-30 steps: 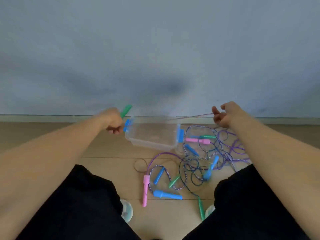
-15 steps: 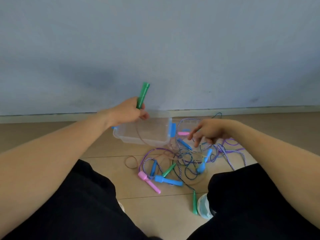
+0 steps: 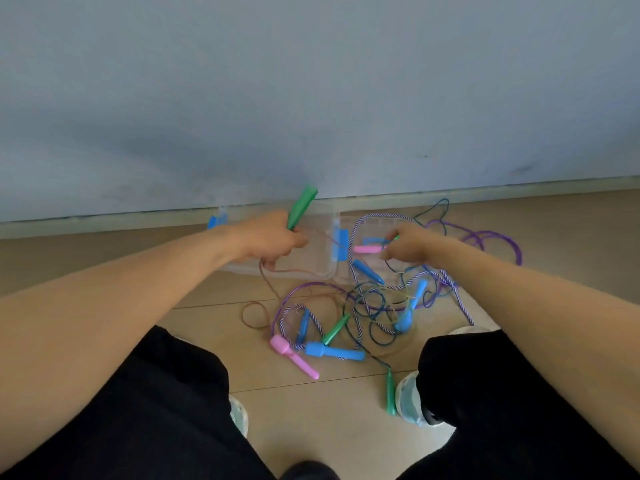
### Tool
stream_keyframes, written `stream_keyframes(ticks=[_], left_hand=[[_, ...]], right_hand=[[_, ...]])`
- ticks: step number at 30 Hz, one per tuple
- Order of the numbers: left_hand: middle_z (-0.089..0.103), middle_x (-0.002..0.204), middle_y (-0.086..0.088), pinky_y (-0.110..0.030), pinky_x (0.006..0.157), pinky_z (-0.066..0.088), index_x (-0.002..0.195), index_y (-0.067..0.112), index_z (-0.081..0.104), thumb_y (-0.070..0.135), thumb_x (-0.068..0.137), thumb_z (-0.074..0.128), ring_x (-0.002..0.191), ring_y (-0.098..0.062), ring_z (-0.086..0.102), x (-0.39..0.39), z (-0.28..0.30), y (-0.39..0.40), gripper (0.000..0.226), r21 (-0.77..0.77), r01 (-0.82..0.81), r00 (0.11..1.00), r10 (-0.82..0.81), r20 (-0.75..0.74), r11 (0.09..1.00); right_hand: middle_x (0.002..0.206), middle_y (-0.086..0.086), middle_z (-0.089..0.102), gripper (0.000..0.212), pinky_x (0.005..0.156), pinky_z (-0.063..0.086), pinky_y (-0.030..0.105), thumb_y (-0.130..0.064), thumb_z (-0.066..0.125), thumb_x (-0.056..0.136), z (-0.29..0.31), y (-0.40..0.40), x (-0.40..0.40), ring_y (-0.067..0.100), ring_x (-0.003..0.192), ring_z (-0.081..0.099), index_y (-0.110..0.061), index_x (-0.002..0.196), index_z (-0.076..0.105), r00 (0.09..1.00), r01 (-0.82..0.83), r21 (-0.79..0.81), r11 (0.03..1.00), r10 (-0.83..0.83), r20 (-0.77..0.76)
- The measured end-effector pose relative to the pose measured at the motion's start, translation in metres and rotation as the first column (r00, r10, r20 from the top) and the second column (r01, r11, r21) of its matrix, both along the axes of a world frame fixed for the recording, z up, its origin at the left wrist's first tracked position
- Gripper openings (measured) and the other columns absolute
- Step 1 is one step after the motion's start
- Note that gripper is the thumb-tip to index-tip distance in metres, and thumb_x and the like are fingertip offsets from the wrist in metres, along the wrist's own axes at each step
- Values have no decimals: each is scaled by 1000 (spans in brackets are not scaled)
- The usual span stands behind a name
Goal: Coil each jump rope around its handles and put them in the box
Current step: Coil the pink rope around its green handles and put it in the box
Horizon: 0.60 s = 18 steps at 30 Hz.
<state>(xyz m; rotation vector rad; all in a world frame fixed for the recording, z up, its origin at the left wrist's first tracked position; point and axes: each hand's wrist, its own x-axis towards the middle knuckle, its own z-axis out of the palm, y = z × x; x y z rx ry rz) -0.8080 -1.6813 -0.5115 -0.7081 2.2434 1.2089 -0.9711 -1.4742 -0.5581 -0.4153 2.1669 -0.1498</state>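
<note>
A seated person reaches toward a tangle of jump ropes (image 3: 367,306) on a tan tiled floor. The left hand (image 3: 273,239) is closed around a green handle (image 3: 300,208), raised over a clear plastic box (image 3: 322,268) with blue latches, and a thin brownish cord (image 3: 268,282) trails from that fist to the floor. The right hand (image 3: 408,247) hovers with curled fingers beside a pink handle (image 3: 367,249) lying on what looks like the box's clear lid; whether it pinches anything is unclear. Likely step: finding this rope's second handle. Best to trace the brown cord and lift it free of the other loops before winding. The wall stands just behind the box; open floor lies to the left, knees crowd below.
</note>
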Motion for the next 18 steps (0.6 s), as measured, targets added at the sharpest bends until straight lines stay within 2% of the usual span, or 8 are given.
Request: stream_keyframes(ticks=[1, 3, 7, 9, 11, 14, 16, 18], left_hand=[[46, 60, -4, -29, 51, 47, 73, 14, 41, 23, 97, 57, 41, -19, 47, -1, -1, -1, 30, 22, -33, 999, 34, -4, 999], [48, 61, -6, -32, 56, 49, 75, 13, 43, 24, 97, 57, 39, -18, 48, -4, -1, -1, 28, 61, -69, 997, 71, -25, 996], [48, 66, -11, -35, 56, 48, 80, 12, 44, 25, 97, 56, 43, -24, 49, -4, -1, 5, 24, 66, -78, 996, 81, -47, 995], [52, 69, -19, -43, 57, 53, 87, 8, 48, 26, 97, 55, 49, -28, 53, -3, -3, 6, 22, 79, -75, 997, 78, -30, 994], [58, 73, -27, -49, 64, 57, 88, 6, 50, 27, 96, 55, 55, -30, 57, 1, -3, 4, 23, 47, -74, 997, 74, -5, 996], [69, 84, -32, -46, 72, 57, 83, 7, 52, 29, 95, 55, 59, -30, 61, 5, -3, 1, 25, -11, -64, 998, 64, 21, 998], [68, 79, -30, -42, 70, 55, 77, 11, 52, 29, 95, 55, 60, -30, 61, 6, -3, -1, 26, 1, -73, 997, 73, 38, 997], [62, 69, -21, -34, 66, 50, 73, 19, 48, 28, 95, 55, 57, -29, 58, 5, -5, -2, 25, 42, -117, 993, 116, 16, 992]], right_hand=[[100, 9, 59, 26, 70, 50, 31, -19, 64, 89, -22, 0, 7, 24, 90, 56, -12, 114, 57, 999, -49, 80, 996, 50, -11], [91, 9, 60, 18, 67, 46, 27, -15, 65, 85, -69, -2, 27, 24, 83, 55, -11, 102, 61, 1000, 2, 95, 995, -3, 11], [121, 18, 62, 43, 90, 51, 37, -14, 68, 80, -164, -16, 89, 34, 110, 61, -4, 122, 61, 984, 68, 86, 994, -81, 161], [136, 21, 47, 53, 99, 48, 44, -10, 60, 84, -193, -19, 115, 39, 120, 55, -7, 135, 46, 996, 30, 71, 997, -36, 84], [136, 21, 40, 51, 95, 47, 45, -6, 53, 87, -208, -16, 126, 41, 117, 55, -7, 136, 38, 999, -1, 68, 998, 5, -47], [133, 25, 39, 50, 92, 48, 43, -6, 55, 87, -226, 0, 135, 40, 116, 55, -1, 132, 34, 971, 14, 119, 993, 14, -237], [133, 25, 39, 55, 95, 46, 41, -10, 56, 88, -230, 10, 137, 38, 122, 49, 3, 136, 32, 962, 92, 150, 984, -49, -270], [133, 24, 46, 58, 95, 47, 38, -7, 57, 87, -230, 18, 141, 35, 124, 50, 6, 138, 30, 975, 148, 194, 970, -110, -192]])
